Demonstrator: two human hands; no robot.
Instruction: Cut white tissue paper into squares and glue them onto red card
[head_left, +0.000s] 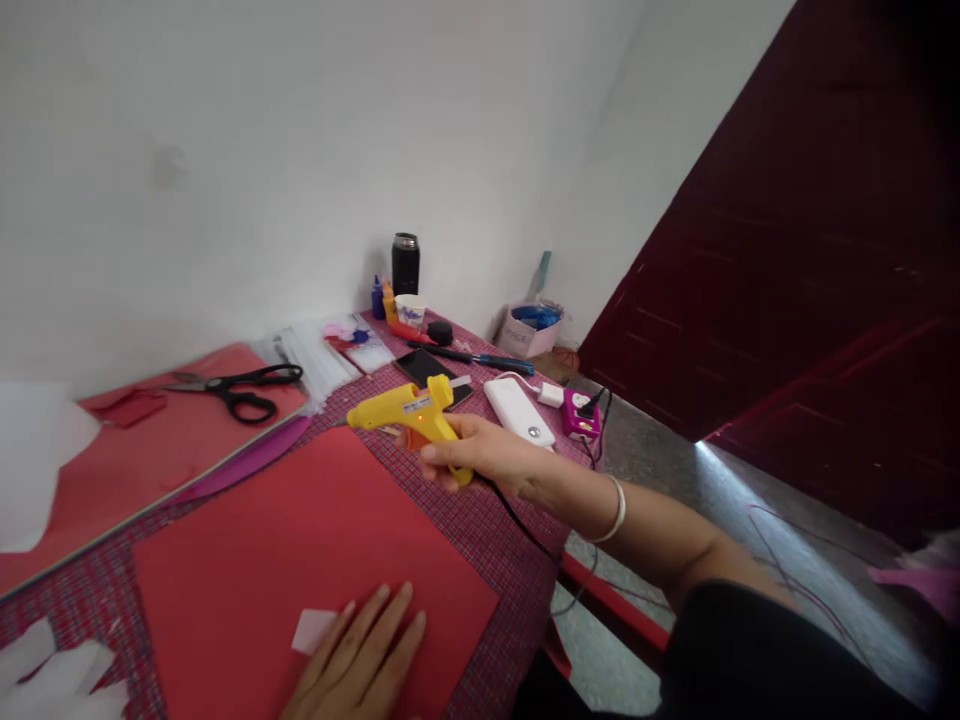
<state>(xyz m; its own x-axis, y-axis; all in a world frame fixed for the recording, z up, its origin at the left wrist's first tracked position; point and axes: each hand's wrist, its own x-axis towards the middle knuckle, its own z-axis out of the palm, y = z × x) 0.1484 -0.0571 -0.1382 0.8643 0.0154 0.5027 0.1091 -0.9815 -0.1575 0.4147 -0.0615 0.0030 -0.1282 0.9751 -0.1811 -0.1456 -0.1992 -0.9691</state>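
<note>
- Right hand (480, 450) is at the middle of the frame with its grip wrapped round the handle of a yellow glue gun (409, 408).
- The gun's nozzle points left, by the top corner of the red sheet. Pale glue stick (460, 381) poking out the back, small orange light on the side, black cord off the handle.
- Left hand (360, 660) is bottom centre, palm down on the red sheet (315, 530). Its grip is spread out flat, fingers a bit apart, not pinching anything.
- Little white piece (311, 630) on the sheet, right beside the left fingers. Can't tell if they're overlapping it.
- All this is on a plaid-covered worktop (487, 540).
- Black scissors (251, 385) over at the left, lying on another reddish sheet (97, 500).
- Dark phone (405, 362) behind the gun, partly hidden, and a white power bank (519, 408) just right of it. Purple plug block (582, 412) near the worktop's right edge.
- Back there, top centre: black flask (406, 262) and paper cup (410, 308).
- White scraps (56, 670) piled lower left.
</note>
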